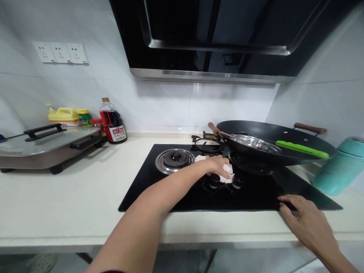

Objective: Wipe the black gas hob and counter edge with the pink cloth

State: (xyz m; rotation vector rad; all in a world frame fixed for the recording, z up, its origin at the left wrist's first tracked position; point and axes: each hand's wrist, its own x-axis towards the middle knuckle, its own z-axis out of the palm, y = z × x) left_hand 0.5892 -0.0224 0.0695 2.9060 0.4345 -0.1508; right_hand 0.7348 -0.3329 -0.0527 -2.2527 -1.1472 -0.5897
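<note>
My left hand (219, 165) presses down on a white cloth (227, 179), its fingers closed over it. The cloth lies on the black glass gas hob (182, 203), between the left burner (175, 159) and the wok, just behind the two control knobs (214, 181). Parts of the cloth are hidden under my palm. My right hand (308, 220) rests at the hob's front right edge, thumb and fingers apart, holding nothing.
A large wok (292, 131) with a metal bowl (256, 142) and a green-handled utensil (303, 149) sits on the right burner. A pan support (208, 142) lies at the back. Around stand a turquoise container (338, 167), sauce bottle (114, 123) and lidded electric pan (57, 146); the range hood (210, 74) hangs overhead.
</note>
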